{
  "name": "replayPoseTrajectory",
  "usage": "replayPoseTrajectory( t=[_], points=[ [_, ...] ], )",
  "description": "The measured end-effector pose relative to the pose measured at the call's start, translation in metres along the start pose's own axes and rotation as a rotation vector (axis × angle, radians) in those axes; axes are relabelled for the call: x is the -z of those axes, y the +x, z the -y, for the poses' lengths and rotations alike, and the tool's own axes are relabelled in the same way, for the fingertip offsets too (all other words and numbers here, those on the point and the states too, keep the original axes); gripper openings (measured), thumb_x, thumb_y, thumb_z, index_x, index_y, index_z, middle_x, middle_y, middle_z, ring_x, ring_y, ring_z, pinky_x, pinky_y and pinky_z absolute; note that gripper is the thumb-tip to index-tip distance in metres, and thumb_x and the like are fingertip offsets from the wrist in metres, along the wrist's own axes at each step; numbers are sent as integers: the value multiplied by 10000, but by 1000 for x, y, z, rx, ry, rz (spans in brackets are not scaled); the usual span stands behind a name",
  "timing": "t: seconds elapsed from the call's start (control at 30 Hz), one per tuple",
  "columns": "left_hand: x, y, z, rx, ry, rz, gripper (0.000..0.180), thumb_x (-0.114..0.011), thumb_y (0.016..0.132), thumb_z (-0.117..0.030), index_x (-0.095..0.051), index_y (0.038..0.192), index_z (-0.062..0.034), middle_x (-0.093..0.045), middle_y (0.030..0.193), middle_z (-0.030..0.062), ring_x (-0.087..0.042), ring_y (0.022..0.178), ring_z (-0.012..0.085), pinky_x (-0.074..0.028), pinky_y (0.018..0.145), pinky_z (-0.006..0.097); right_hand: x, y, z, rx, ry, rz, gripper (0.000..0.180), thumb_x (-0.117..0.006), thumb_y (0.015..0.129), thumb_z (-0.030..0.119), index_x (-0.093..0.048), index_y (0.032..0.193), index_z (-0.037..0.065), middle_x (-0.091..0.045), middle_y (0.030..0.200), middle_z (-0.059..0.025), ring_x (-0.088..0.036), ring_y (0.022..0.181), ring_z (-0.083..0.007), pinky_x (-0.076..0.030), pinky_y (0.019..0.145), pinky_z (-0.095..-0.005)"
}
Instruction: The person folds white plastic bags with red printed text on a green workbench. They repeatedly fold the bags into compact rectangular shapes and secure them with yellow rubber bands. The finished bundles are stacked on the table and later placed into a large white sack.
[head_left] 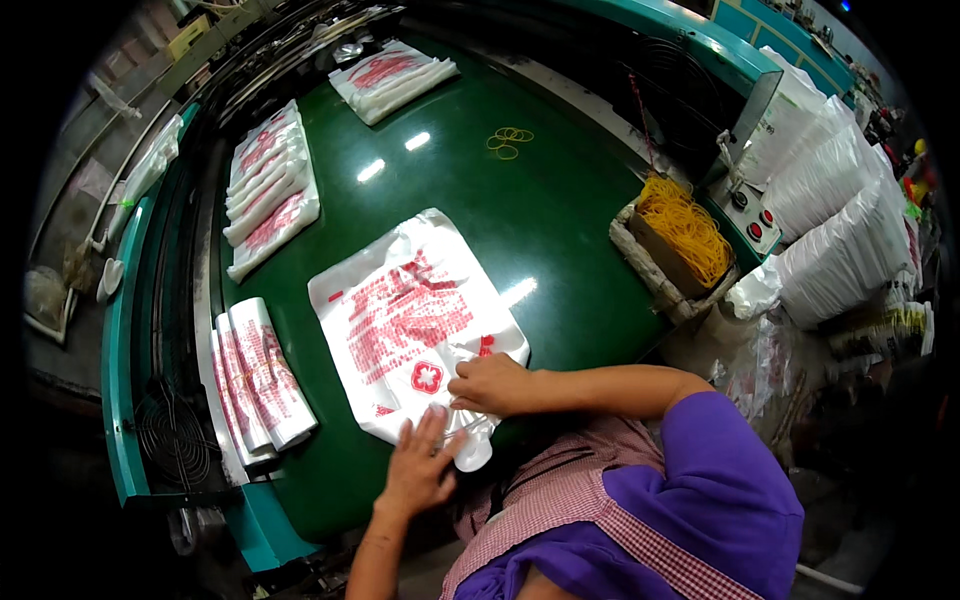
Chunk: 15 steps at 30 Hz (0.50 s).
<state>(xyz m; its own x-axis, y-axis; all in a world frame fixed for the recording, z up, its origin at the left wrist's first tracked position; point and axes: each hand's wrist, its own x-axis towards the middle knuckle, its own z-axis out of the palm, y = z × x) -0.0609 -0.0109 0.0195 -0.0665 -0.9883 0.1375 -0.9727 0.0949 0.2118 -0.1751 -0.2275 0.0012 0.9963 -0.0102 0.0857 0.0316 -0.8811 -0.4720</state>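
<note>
A flat stack of white plastic bags (405,310) with red print lies on the green table in front of me. My left hand (422,465) rests on its near edge, fingers stretched out and a little apart. To the right of it, my right hand (495,385) is closed in a fist against the bags' near right part. What that fist grips is hidden under the fingers. Between the hands the plastic is creased, and a thin pale strip shows there. A rounded white flap (474,453) sticks out at the near edge.
Rolled bag bundles (262,375) lie at the left, with folded stacks (272,190) behind and another stack (392,80) at the far end. Loose yellow rubber bands (508,142) lie on the green surface (570,240). A box of rubber bands (685,235) and a button panel (750,218) stand right.
</note>
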Motion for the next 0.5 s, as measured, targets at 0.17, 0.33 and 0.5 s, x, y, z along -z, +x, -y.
replayPoseTrajectory(
  t=[0.17,0.33,0.5],
  points=[
    [-22,20,5,37,119,-125,472,-630,736,-105,-601,1202,-167,-475,1360,177,-460,1250,347,-384,1003,470,-12,5,-35,100,-213,-190,434,-517,890,282,-520,1238,22,-419,1400,-182,-372,1312,-339,-303,1058,-483],
    [16,76,65,420,-514,143,243,-567,849,-160,-637,1048,-40,-674,858,162,-644,809,344,-510,744,371,33,17,-29,101,305,-108,463,-525,930,299,-490,1258,-26,-478,1308,-241,-446,1221,-384,-363,1031,-450],
    [16,89,67,618,-246,-110,249,-652,836,-186,-641,1040,-44,-658,851,147,-615,748,309,-494,711,372,8,15,-22,103,-207,-153,682,-497,894,508,-440,1312,-28,-390,1397,-244,-345,1321,-377,-271,1090,-475]
  ],
)
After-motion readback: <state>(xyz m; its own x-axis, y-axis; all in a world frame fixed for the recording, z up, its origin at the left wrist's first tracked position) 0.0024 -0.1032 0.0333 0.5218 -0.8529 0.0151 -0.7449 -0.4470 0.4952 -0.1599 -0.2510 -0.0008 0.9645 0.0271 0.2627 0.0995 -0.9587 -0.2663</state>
